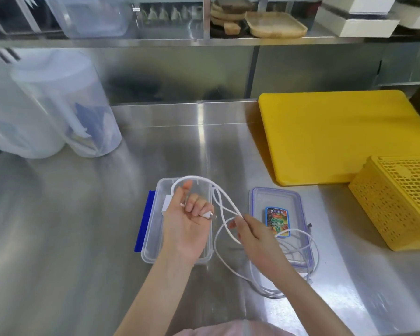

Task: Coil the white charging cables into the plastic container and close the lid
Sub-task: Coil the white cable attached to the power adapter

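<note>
A clear plastic container (153, 241) with a blue side clip stands open on the steel counter. Its lid (277, 197), with a colourful sticker, lies flat just to the right. Above the container, my left hand (187, 224) grips one end of a white charging cable (224, 198), the plug showing between its curled fingers. The cable loops up over that hand and runs to my right hand (255, 235), which pinches it between thumb and fingers. More white cable (301, 258) lies loose across the lid and on the counter in front of it.
A yellow cutting board (337, 137) lies at the back right, with a yellow perforated basket (398, 202) at the right edge. Translucent plastic tubs (58, 112) stand at the left. A steel backsplash and a shelf with wooden trays rise behind.
</note>
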{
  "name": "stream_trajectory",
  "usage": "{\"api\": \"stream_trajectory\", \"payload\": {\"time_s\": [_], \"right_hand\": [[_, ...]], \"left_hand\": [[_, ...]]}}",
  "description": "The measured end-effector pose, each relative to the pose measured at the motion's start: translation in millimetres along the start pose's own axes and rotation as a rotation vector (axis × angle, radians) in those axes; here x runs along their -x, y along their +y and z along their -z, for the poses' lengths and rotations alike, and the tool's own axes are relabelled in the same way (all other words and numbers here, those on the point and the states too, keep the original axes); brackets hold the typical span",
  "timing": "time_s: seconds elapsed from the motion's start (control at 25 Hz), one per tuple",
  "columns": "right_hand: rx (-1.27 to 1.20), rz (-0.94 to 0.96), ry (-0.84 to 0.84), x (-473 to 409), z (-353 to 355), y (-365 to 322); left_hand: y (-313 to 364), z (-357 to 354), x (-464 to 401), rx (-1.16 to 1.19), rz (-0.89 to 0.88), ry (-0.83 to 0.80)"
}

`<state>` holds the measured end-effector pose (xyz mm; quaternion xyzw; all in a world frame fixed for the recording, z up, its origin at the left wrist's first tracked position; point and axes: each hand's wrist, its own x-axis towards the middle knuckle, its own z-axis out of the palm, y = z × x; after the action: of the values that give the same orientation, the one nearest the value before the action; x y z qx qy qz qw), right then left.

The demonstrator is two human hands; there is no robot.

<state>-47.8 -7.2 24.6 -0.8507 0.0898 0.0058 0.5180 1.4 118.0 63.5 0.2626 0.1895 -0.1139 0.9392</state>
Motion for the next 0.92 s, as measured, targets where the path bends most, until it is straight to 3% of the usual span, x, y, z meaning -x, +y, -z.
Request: {"api": "stream_trajectory", "payload": {"time_s": [0.28,0.36,0.52,0.68,0.76,0.92], "right_hand": [[0.221,0.184,-0.129,15,-6,-14],[0.306,0.246,-0.136,17,1,-13],[0.431,0.349,-0.290,19,12,-24],[0.407,0.439,-0.393,14,26,-36],[0.380,0.347,-0.377,11,34,-42],[0.369,0.326,-0.241,4,42,-46]], "left_hand": [[7,3,6,-0.058,0.007,-0.220],[7,4,7,-0.245,-0.001,-0.283],[-3,10,7,-0.883,-0.111,-0.350],[-3,15,11,-1.123,-0.049,-0.351],[-1,17,13,-1.317,-0.009,-0.359],[-1,14,17,-1.290,0.126,-0.410]]}}
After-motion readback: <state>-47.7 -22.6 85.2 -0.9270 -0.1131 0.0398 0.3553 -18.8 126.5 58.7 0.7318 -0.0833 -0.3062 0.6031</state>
